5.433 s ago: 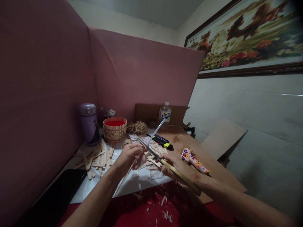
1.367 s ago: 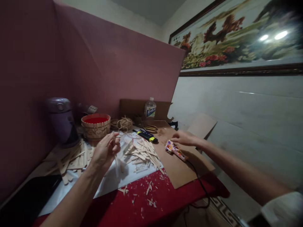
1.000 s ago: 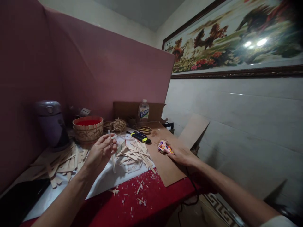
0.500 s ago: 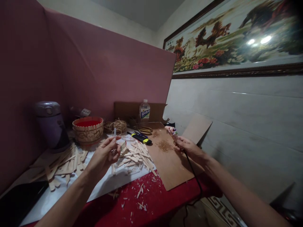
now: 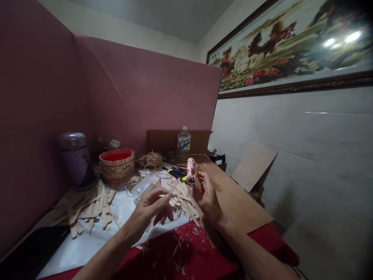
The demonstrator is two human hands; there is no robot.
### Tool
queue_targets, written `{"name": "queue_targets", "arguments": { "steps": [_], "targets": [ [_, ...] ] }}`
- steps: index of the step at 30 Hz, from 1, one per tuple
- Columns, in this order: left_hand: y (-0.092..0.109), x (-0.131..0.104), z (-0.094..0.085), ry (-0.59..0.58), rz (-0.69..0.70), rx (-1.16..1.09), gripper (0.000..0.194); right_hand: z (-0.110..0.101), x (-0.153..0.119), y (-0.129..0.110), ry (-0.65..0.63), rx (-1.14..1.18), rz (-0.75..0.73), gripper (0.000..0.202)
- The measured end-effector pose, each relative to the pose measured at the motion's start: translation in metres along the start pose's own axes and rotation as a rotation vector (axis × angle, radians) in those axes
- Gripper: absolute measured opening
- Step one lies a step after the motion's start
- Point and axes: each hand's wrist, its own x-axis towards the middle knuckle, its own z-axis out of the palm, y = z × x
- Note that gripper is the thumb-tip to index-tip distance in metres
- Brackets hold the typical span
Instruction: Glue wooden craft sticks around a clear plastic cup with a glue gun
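Observation:
My left hand (image 5: 150, 206) pinches a thin translucent glue stick (image 5: 175, 186) between thumb and fingers, its free end pointing up and right. Wrapped around a colourfully patterned glue gun (image 5: 191, 170) is my right hand (image 5: 209, 198), just right of the left one. The stick and the gun are close together but look apart. Behind and below them lie loose wooden craft sticks (image 5: 186, 202) on white paper. A black and yellow utility knife (image 5: 176, 174) is partly hidden behind the gun. Clear plastic packaging (image 5: 142, 188) sits beyond my left hand.
A stick-sided pot with a red inside (image 5: 117, 168), twine (image 5: 151, 160), a bottle (image 5: 184, 143) and a purple flask (image 5: 77, 161) stand at the back. More craft sticks (image 5: 90, 208) and a black flat object (image 5: 35, 249) lie left. A brown board (image 5: 236, 202) covers the right.
My right hand has brought the glue gun left and turned it, close to my left hand. The left hand has moved slightly right and lower, with the glue stick now tilted. The view has shifted.

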Motion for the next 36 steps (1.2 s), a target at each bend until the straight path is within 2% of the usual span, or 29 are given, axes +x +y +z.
{"name": "queue_targets", "arguments": {
  "steps": [3, 8, 14, 23, 30, 36],
  "targets": [
    [0.003, -0.004, 0.005, -0.055, -0.018, 0.035, 0.030, 0.000, -0.005, 0.010, 0.062, -0.085, -0.053, 0.036],
    [-0.002, -0.003, 0.008, -0.104, -0.110, 0.021, 0.036, -0.004, -0.010, 0.016, 0.119, -0.245, -0.027, 0.040],
    [-0.013, 0.000, 0.008, -0.093, -0.182, 0.044, 0.040, -0.006, -0.014, 0.013, 0.127, -0.415, -0.001, 0.042],
    [-0.010, -0.002, 0.008, -0.100, -0.187, 0.091, 0.038, -0.004, -0.014, 0.011, 0.173, -0.281, -0.007, 0.039],
    [-0.008, -0.005, 0.008, -0.117, -0.174, 0.114, 0.036, -0.001, -0.015, 0.012, 0.122, -0.241, -0.030, 0.038],
    [-0.008, -0.004, 0.008, -0.132, -0.155, 0.130, 0.035, -0.001, -0.015, 0.010, 0.094, -0.195, 0.017, 0.040]
  ]
}}
